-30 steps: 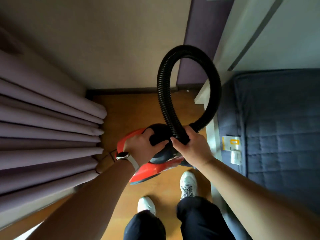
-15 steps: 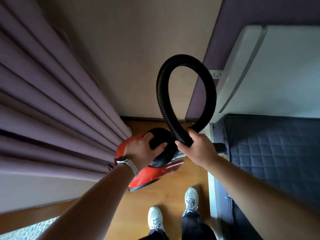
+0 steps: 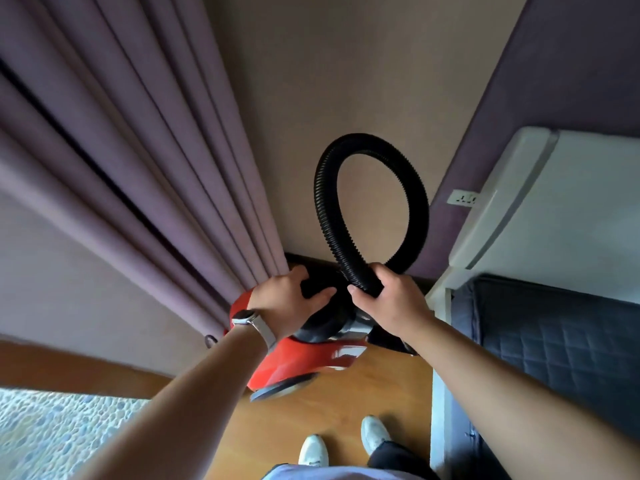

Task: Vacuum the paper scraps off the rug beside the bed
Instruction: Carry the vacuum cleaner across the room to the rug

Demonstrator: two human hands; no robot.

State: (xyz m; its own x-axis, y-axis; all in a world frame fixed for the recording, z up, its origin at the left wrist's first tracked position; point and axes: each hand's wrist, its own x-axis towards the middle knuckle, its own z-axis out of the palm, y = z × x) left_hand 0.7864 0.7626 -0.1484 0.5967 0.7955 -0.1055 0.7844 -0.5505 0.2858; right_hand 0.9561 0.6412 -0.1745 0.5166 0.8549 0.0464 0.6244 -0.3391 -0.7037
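A red and black vacuum cleaner (image 3: 304, 358) hangs above the wooden floor in front of me. My left hand (image 3: 289, 304), with a watch on its wrist, grips the black top handle of the vacuum. My right hand (image 3: 388, 301) is closed around the black ribbed hose (image 3: 372, 188), which curls up in a loop against the wall. A pale pebble-patterned rug (image 3: 52, 434) shows at the lower left corner. No paper scraps are visible on it.
Purple curtains (image 3: 121, 150) hang at the left, close to the vacuum. The bed with a dark quilted mattress (image 3: 561, 341) and white headboard (image 3: 554, 202) fills the right. A wall socket (image 3: 462, 197) sits by the headboard. My white shoes (image 3: 343, 441) stand on the narrow wooden floor strip.
The vacuum has risen off the floor with both hands still holding it. My view has tilted up, showing more wall and curtain, and the rug has come into view at lower left.
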